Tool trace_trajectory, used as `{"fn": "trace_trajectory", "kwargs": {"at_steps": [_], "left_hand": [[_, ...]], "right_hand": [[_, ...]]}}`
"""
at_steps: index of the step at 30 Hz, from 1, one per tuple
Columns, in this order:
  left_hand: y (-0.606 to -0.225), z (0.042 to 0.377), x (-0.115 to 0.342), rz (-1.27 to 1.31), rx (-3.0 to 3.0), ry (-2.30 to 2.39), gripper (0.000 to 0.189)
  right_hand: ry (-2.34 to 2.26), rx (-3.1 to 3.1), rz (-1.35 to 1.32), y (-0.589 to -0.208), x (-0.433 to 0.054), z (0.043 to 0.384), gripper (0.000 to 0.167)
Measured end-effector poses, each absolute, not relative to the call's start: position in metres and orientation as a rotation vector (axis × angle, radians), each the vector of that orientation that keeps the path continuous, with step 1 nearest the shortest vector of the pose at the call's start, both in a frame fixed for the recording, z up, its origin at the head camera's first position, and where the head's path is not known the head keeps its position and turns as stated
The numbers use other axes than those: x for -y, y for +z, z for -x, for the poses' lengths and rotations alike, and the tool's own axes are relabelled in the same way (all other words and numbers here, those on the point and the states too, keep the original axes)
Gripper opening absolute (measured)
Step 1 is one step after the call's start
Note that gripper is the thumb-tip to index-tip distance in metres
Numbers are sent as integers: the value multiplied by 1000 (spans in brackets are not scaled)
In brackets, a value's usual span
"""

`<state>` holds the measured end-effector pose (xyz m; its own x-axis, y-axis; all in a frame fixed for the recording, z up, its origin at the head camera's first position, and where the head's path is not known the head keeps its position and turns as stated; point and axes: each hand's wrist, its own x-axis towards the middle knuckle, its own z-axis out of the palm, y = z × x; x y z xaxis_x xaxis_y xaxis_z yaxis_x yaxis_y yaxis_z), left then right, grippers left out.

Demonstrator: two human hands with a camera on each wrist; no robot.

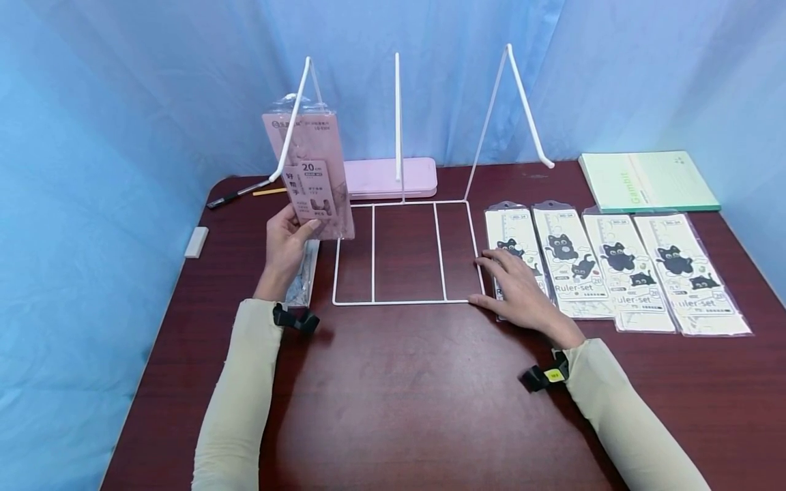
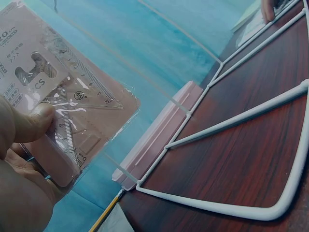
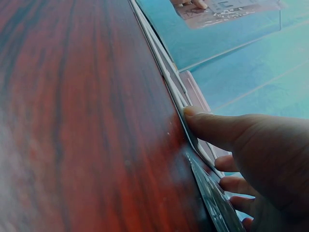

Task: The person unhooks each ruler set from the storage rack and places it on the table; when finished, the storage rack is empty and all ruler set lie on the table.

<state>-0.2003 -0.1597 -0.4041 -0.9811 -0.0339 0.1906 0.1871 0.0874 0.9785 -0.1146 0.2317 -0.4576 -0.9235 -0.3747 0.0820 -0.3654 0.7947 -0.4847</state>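
My left hand (image 1: pixel 284 249) pinches a pink packaged ruler set (image 1: pixel 331 153) by its lower part, thumb across the front. The pack stands upright behind the left prong (image 1: pixel 293 126) of a white wire display rack (image 1: pixel 405 301). Clear rulers and a set square (image 2: pixel 89 79) show through its plastic in the left wrist view. My right hand (image 1: pixel 522 290) rests at the rack's front right corner, thumb on the wire (image 3: pixel 170 84) and fingers loosely spread. It partly covers the nearest of several cat-printed ruler packs (image 1: pixel 571 262) laid in a row on the right.
A pink case (image 1: pixel 393 179) lies behind the rack, a green notebook (image 1: pixel 647 181) at the back right. On the left are a black pen (image 1: pixel 230 198), a yellow pencil (image 1: pixel 268 192) and a white eraser (image 1: pixel 196 242). Another clear pack (image 1: pixel 302 283) lies under my left hand.
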Motion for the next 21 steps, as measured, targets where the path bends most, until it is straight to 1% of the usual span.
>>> {"fn": "trace_trajectory", "kwargs": {"at_steps": [8, 21], "left_hand": [[-405, 193, 164, 190, 2243, -1968, 25], [-403, 180, 170, 150, 2327, -1908, 26]], "right_hand": [[-806, -2973, 627, -458, -232, 115, 68], [-798, -2965, 613, -459, -232, 116, 70]]}}
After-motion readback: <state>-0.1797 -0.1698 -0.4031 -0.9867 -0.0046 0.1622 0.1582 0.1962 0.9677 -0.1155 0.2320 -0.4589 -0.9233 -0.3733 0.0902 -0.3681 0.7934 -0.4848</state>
